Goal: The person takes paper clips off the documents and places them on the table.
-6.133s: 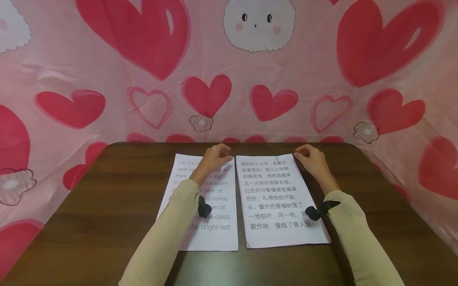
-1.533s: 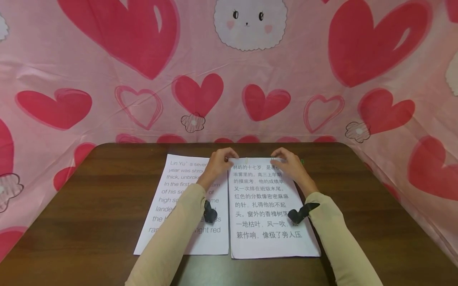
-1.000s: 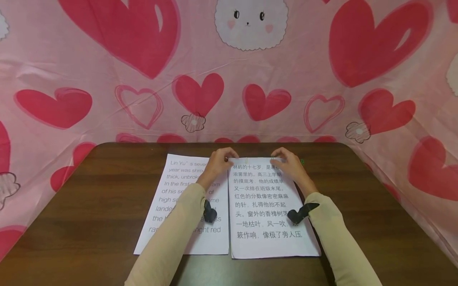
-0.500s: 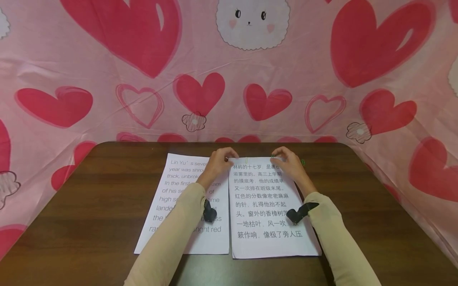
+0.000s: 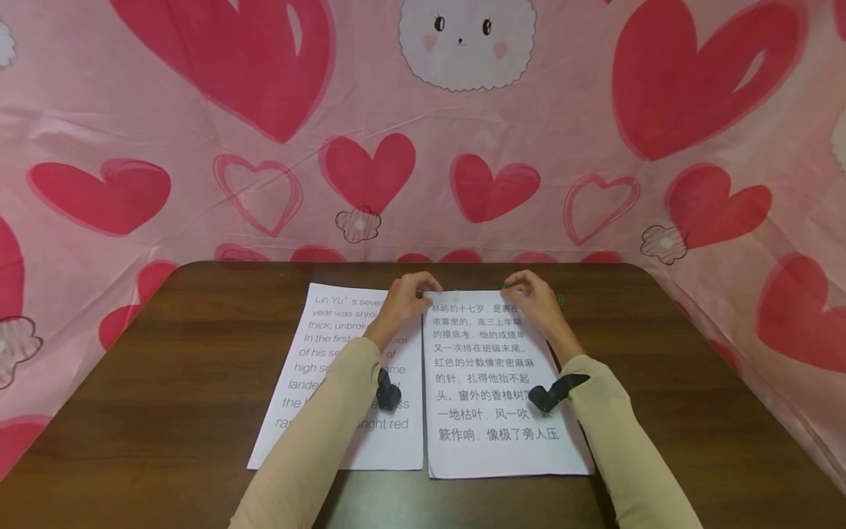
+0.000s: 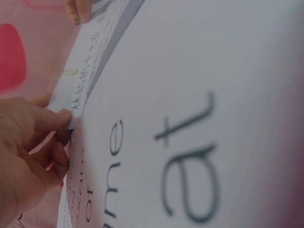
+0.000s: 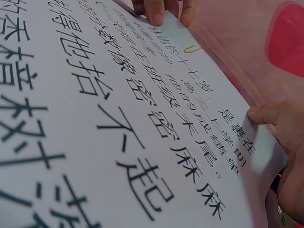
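Observation:
Two stacks of printed paper lie side by side: one with English text [image 5: 386, 452] on the left, one with Chinese text [image 5: 489, 457] on the right. My left hand [image 5: 402, 303] pinches the top left corner of the Chinese stack between thumb and fingers. My right hand [image 5: 537, 305] is at that stack's top edge, toward the right, with thumb and forefinger pinching a small green paper clip [image 5: 507, 286]; most of the clip is hidden by the fingers. Between the hands a yellow paper clip [image 7: 192, 49] sits on the same top edge.
Another green paper clip [image 5: 560, 300] lies on the brown wooden table [image 5: 661, 411], just right of the right hand. A pink cloth [image 5: 436, 117] with red hearts hangs behind the table. Dark wrist cameras [image 5: 558, 393] hang over the pages.
Since the earliest frame, the left hand has taken the Chinese stack's corner, and the right hand has moved left from its right corner. A green clip now lies on the table. Lately the right fingertips rose slightly.

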Demonstrator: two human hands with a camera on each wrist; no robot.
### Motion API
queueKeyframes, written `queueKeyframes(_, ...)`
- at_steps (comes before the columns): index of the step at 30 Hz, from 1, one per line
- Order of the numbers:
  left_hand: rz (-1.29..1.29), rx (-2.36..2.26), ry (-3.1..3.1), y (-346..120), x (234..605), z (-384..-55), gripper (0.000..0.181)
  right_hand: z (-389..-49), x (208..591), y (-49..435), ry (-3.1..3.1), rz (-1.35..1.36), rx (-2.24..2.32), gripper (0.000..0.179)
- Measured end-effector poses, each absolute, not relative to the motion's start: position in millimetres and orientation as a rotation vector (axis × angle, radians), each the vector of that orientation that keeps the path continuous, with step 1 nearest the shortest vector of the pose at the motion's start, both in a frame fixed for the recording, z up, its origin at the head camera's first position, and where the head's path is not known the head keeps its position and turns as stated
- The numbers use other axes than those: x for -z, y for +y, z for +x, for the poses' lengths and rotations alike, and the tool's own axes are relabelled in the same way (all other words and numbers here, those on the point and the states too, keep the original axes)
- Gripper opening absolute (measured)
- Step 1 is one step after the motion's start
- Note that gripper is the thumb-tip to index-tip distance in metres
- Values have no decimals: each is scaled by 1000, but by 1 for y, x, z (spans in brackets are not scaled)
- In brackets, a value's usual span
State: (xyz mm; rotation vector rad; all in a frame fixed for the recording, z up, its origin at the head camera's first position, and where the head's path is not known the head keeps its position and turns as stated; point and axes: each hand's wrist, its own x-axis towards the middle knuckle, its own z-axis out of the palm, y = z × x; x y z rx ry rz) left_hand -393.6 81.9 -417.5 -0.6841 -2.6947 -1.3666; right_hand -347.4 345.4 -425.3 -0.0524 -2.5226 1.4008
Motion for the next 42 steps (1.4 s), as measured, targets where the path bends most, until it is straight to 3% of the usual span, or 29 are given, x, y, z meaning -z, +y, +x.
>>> queueKeyframes(15,-707,1359,-2701,83,417,-392,22,-346,428,350,-2413,-58,-1562,29)
queueKeyframes(42,-712,1349,-2710,86,417,-391,22,-345,423,371,-2310,-136,-1438,28)
